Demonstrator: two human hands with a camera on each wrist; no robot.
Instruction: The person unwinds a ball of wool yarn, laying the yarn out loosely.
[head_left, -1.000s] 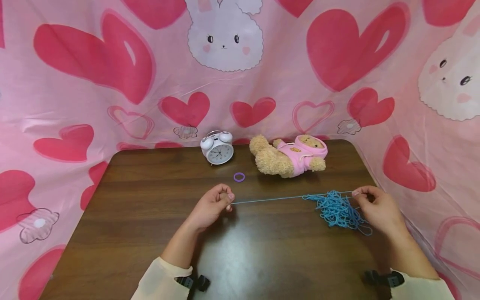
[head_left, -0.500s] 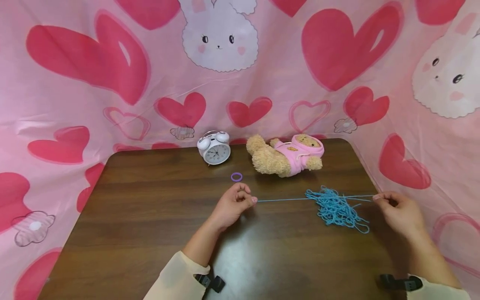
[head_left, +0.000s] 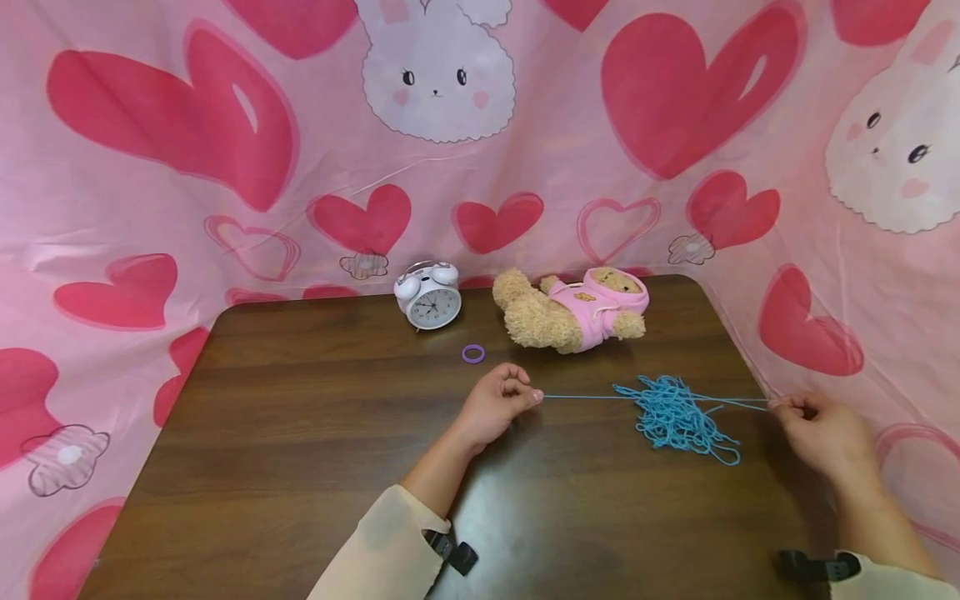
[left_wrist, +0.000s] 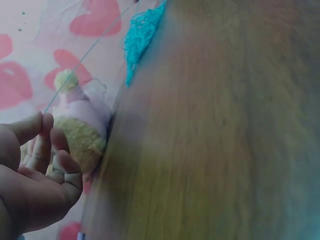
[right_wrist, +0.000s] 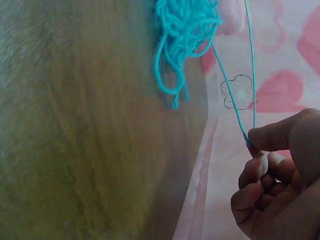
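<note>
A tangled heap of blue yarn [head_left: 677, 419] lies on the right part of the wooden table. Left of it, my left hand [head_left: 495, 406] pinches a strand between thumb and forefinger; the strand runs taut towards the heap. At the table's right edge my right hand [head_left: 828, 437] pinches the yarn between thumb and fingertip. From those fingers two strands lead back, as the right wrist view shows, one of them into the heap [right_wrist: 187, 30]. In the left wrist view the thin strand rises from the left hand [left_wrist: 42, 175] past the heap [left_wrist: 142, 37].
Behind the yarn a teddy bear in a pink hoodie [head_left: 573, 310] lies on its side. A white twin-bell alarm clock [head_left: 429, 297] stands at the back, with a purple ring [head_left: 473, 354] before it. Pink heart-patterned cloth [head_left: 525, 179] hangs around the wooden table [head_left: 300, 450].
Both hands have moved right, each still pinching the yarn. The right hand has gone from beside the heap to the table's right edge, drawing strands out. The left hand is closer to the heap.
</note>
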